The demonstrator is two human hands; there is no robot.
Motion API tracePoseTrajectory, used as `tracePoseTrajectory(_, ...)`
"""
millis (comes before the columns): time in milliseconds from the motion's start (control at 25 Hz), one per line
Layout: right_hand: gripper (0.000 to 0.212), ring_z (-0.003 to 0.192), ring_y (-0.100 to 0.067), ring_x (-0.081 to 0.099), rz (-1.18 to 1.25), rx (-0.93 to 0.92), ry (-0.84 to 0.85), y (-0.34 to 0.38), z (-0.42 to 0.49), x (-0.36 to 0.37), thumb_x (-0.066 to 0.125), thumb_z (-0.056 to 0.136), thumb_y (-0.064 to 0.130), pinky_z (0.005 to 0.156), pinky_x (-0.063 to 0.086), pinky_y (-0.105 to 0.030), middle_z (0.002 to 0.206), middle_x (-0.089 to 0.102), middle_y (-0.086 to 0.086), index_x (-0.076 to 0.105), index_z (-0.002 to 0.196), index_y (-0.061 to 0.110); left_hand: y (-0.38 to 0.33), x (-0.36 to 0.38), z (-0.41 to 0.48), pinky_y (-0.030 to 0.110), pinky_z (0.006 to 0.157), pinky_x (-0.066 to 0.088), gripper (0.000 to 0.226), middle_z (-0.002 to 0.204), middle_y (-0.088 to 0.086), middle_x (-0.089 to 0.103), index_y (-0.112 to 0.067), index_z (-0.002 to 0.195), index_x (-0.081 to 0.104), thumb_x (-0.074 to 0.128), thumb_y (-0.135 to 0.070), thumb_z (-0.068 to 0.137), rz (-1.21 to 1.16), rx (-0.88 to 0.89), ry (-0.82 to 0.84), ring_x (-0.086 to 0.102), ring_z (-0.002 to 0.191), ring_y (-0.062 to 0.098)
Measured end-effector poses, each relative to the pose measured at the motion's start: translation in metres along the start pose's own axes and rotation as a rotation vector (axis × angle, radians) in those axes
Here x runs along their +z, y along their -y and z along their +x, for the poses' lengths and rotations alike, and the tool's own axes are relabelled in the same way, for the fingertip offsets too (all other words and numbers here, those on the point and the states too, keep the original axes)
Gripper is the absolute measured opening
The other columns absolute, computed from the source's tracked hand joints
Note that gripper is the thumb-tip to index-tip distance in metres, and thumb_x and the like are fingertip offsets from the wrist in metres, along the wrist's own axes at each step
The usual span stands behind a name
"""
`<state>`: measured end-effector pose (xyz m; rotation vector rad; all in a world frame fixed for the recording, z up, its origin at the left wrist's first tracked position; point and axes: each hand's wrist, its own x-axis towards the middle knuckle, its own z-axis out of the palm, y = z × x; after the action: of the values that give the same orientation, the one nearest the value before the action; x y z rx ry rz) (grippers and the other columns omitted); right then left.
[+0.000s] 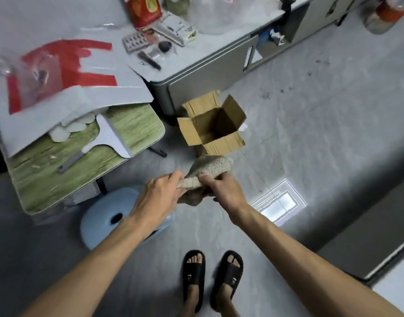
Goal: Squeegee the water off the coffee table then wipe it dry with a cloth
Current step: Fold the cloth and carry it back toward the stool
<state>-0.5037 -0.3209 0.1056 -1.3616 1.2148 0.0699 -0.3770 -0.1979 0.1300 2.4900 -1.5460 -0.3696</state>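
A beige terry cloth [210,169] is bunched between both hands above the floor, in the middle of the head view. My left hand [161,194] grips its left end and my right hand [221,191] grips its right part, thumbs on top. The low coffee table [219,65] with a pale grey top stands at the upper centre, beyond the hands. No squeegee shows in the view.
An open cardboard box [213,125] sits on the floor just past the cloth. A small green wood-print table [59,175] with white card and a red-and-clear bag stands left. A light blue stool [105,221] is under my left forearm. Packets and small items crowd the coffee table's left end.
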Motion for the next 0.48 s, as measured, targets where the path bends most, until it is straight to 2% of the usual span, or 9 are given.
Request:
tracePoseTrajectory(80, 0.056, 0.08, -0.008, 0.058, -0.379, -0.265, -0.151, 0.009, 0.004, 0.019, 0.067, 0.072, 0.067, 0.062, 0.048, -0.023, 0.096, 0.061, 0.007, 0.055, 0.104, 0.023, 0.031, -0.013, -0.019, 0.036, 0.05, 0.048, 0.028, 0.077, 0.007, 0.071, -0.015, 0.097, 0.055, 0.075, -0.024, 0.079, -0.023, -0.025, -0.035, 0.067, 0.068, 0.037)
tracePoseTrajectory(120, 0.066, 0.089, -0.007, 0.052, -0.464, -0.405, -0.2, 0.014, 0.006, 0.029, 0.073, 0.066, 0.066, 0.068, 0.045, -0.021, 0.105, 0.055, 0.007, 0.05, 0.113, 0.026, 0.047, -0.02, -0.029, 0.034, 0.049, 0.048, 0.029, 0.078, 0.005, 0.072, -0.015, 0.097, 0.056, 0.076, -0.022, 0.078, -0.029, -0.02, -0.048, 0.067, 0.067, 0.036)
tracePoseTrajectory(200, 0.086, 0.11, -0.015, 0.042, -0.652, -0.667, -0.158, 0.021, 0.016, 0.057, 0.084, 0.057, 0.055, 0.087, 0.043, -0.027, 0.125, 0.045, 0.0, 0.044, 0.129, 0.032, 0.08, -0.032, -0.051, 0.03, 0.047, 0.047, 0.032, 0.078, 0.003, 0.073, -0.016, 0.099, 0.058, 0.079, -0.021, 0.075, -0.022, -0.006, -0.05, 0.068, 0.064, 0.033)
tracePoseTrajectory(240, 0.084, 0.119, -0.021, 0.039, -0.788, -0.77, -0.096, 0.026, 0.021, 0.078, 0.086, 0.058, 0.049, 0.095, 0.04, -0.034, 0.132, 0.042, -0.003, 0.047, 0.13, 0.035, 0.099, -0.036, -0.064, 0.029, 0.047, 0.047, 0.033, 0.077, 0.002, 0.072, -0.017, 0.1, 0.058, 0.079, -0.021, 0.075, -0.013, -0.008, -0.042, 0.068, 0.063, 0.032)
tracePoseTrajectory(280, 0.072, 0.125, -0.025, 0.037, -0.894, -0.844, -0.028, 0.032, 0.026, 0.102, 0.086, 0.061, 0.042, 0.101, 0.037, -0.039, 0.136, 0.043, -0.005, 0.054, 0.126, 0.034, 0.118, -0.039, -0.077, 0.029, 0.047, 0.047, 0.033, 0.078, 0.002, 0.072, -0.018, 0.101, 0.059, 0.079, -0.021, 0.075, -0.009, -0.015, -0.039, 0.068, 0.062, 0.031)
tracePoseTrajectory(360, 0.043, 0.123, -0.027, 0.044, -0.999, -0.917, 0.068, 0.042, 0.034, 0.149, 0.08, 0.067, 0.028, 0.102, 0.037, -0.039, 0.13, 0.053, -0.004, 0.065, 0.107, 0.025, 0.16, -0.041, -0.1, 0.03, 0.048, 0.048, 0.033, 0.077, 0.002, 0.071, -0.018, 0.101, 0.06, 0.079, -0.02, 0.074, -0.03, -0.049, -0.046, 0.066, 0.059, 0.03)
tracePoseTrajectory(400, 0.036, 0.113, -0.027, 0.052, -1.017, -0.921, 0.095, 0.047, 0.038, 0.176, 0.077, 0.067, 0.022, 0.095, 0.04, -0.036, 0.12, 0.06, -0.003, 0.063, 0.1, 0.021, 0.184, -0.039, -0.112, 0.03, 0.048, 0.048, 0.032, 0.075, 0.003, 0.071, -0.017, 0.099, 0.06, 0.08, -0.018, 0.074, -0.054, -0.086, -0.059, 0.066, 0.057, 0.031)
tracePoseTrajectory(480, 0.035, 0.088, -0.03, 0.059, -0.998, -0.857, 0.104, 0.051, 0.041, 0.22, 0.072, 0.068, 0.018, 0.073, 0.047, -0.035, 0.096, 0.064, -0.003, 0.053, 0.098, 0.018, 0.227, -0.031, -0.13, 0.033, 0.05, 0.05, 0.029, 0.076, 0.008, 0.071, -0.012, 0.098, 0.062, 0.079, -0.013, 0.075, -0.133, -0.199, -0.106, 0.066, 0.061, 0.032)
